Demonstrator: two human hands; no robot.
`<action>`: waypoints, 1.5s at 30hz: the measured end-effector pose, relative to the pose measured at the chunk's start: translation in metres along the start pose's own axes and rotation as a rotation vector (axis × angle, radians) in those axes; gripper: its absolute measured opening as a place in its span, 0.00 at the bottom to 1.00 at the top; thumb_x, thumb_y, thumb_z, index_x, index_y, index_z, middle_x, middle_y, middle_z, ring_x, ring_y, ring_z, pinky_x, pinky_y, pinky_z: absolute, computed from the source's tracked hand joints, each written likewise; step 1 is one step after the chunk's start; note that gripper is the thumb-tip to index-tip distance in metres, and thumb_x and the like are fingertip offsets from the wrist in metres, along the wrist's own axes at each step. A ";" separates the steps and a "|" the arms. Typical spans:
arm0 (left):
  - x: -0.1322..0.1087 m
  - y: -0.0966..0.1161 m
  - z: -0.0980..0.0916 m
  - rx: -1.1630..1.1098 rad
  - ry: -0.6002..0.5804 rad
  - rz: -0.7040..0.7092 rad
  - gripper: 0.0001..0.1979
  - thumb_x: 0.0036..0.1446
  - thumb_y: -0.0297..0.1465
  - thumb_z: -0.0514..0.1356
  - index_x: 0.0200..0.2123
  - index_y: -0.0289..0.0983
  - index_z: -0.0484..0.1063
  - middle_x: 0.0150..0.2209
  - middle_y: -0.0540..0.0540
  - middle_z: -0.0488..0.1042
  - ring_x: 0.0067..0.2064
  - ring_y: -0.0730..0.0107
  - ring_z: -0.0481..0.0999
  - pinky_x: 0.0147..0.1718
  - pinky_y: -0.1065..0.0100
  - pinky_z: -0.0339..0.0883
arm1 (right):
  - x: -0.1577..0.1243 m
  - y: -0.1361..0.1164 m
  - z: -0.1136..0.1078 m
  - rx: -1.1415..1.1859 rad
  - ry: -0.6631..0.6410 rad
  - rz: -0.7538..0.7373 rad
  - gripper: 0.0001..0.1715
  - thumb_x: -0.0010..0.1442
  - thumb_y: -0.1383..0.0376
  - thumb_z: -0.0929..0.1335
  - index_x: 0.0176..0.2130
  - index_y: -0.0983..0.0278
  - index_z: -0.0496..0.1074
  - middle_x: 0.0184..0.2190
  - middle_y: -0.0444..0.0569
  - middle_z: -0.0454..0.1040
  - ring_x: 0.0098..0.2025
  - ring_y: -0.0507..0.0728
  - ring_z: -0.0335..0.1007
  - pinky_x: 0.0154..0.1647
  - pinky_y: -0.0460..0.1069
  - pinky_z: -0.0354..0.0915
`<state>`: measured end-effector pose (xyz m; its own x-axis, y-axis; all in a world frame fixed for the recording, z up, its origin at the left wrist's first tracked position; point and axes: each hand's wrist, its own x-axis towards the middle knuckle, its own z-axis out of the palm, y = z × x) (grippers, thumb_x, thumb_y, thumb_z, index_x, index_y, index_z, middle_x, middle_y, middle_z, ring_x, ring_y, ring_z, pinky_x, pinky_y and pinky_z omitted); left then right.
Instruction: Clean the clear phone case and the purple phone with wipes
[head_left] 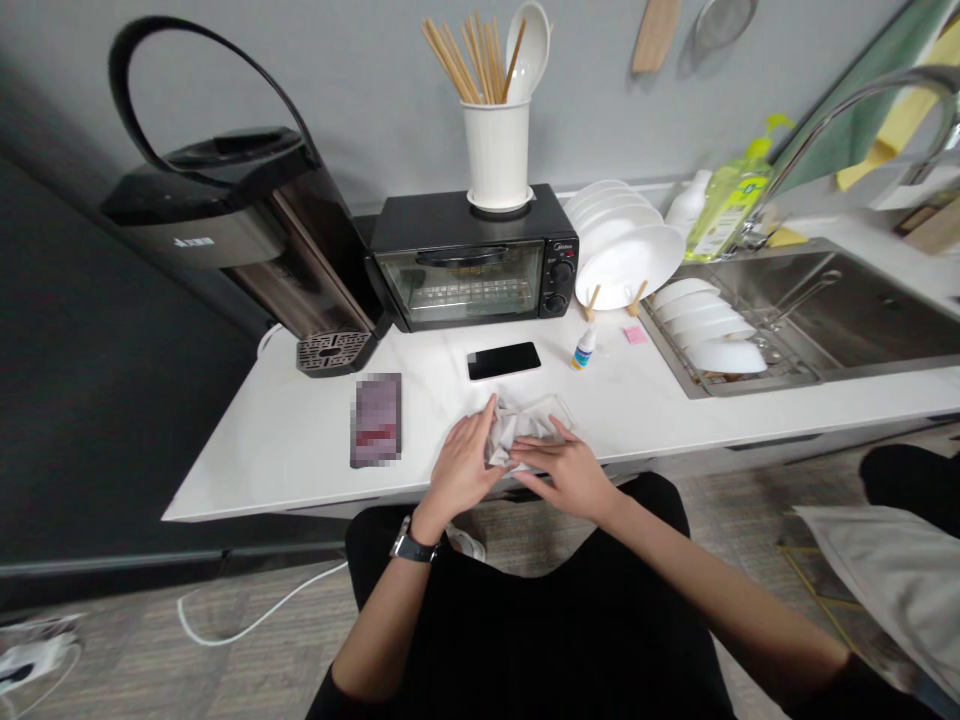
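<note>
A crumpled pale grey cloth (pixel 511 428) lies near the front edge of the white counter (pixel 277 440). My left hand (pixel 466 458) rests along the cloth's left side, its fingers stretched out and touching it. From the right, my right hand (pixel 566 472) lies over the cloth with fingers spread. Just beyond the cloth is a dark-screened phone (pixel 504 361), lying flat. A small dropper-type bottle (pixel 583 349) with a white cap stands right of the phone. To the left lies a purple flat item (pixel 377 420), blurred by pixels.
A black toaster oven (pixel 469 225) carries a white holder (pixel 498 150) with chopsticks and a spoon. Left is a tall dispenser (pixel 300 250). Right are plates (pixel 626 265), a pink note (pixel 635 335), a soap bottle (pixel 727 205) and a sink (pixel 862 310) with bowls (pixel 705 325).
</note>
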<state>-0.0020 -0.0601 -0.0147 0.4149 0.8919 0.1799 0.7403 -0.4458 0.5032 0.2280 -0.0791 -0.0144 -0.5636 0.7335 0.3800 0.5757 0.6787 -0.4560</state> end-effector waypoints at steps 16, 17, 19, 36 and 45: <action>0.002 -0.003 -0.006 -0.045 -0.039 -0.003 0.55 0.61 0.41 0.67 0.78 0.45 0.32 0.66 0.39 0.70 0.66 0.49 0.69 0.67 0.46 0.58 | -0.007 0.012 -0.012 -0.037 0.042 0.082 0.15 0.75 0.57 0.64 0.49 0.56 0.80 0.50 0.47 0.84 0.55 0.59 0.81 0.76 0.65 0.50; 0.002 -0.002 -0.006 -0.052 -0.040 -0.003 0.55 0.61 0.42 0.67 0.78 0.46 0.32 0.66 0.40 0.71 0.67 0.49 0.69 0.67 0.45 0.57 | -0.013 0.022 -0.019 -0.083 0.074 0.118 0.16 0.75 0.58 0.64 0.48 0.57 0.80 0.49 0.47 0.85 0.54 0.59 0.81 0.76 0.65 0.50; 0.003 -0.001 -0.006 -0.059 -0.042 -0.003 0.55 0.61 0.42 0.68 0.78 0.47 0.33 0.67 0.41 0.70 0.67 0.49 0.68 0.68 0.44 0.55 | -0.015 0.033 -0.025 -0.180 0.120 0.165 0.16 0.76 0.59 0.63 0.49 0.59 0.80 0.50 0.51 0.84 0.54 0.60 0.81 0.75 0.66 0.51; 0.003 -0.002 -0.005 -0.076 -0.035 -0.008 0.56 0.60 0.40 0.69 0.77 0.49 0.33 0.68 0.43 0.70 0.68 0.52 0.68 0.69 0.46 0.55 | -0.007 0.035 -0.024 -0.170 0.085 0.178 0.18 0.75 0.58 0.64 0.56 0.59 0.78 0.54 0.53 0.82 0.60 0.62 0.77 0.75 0.68 0.51; 0.002 -0.004 -0.006 -0.071 -0.067 -0.031 0.54 0.61 0.37 0.67 0.78 0.46 0.33 0.70 0.39 0.67 0.69 0.52 0.67 0.71 0.46 0.52 | 0.007 -0.004 0.001 0.022 -0.041 -0.008 0.18 0.74 0.54 0.66 0.56 0.57 0.77 0.57 0.48 0.80 0.61 0.59 0.76 0.76 0.64 0.52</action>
<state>-0.0071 -0.0562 -0.0109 0.4288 0.8969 0.1080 0.7146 -0.4099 0.5668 0.2214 -0.0772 -0.0105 -0.5923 0.7256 0.3502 0.5580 0.6830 -0.4713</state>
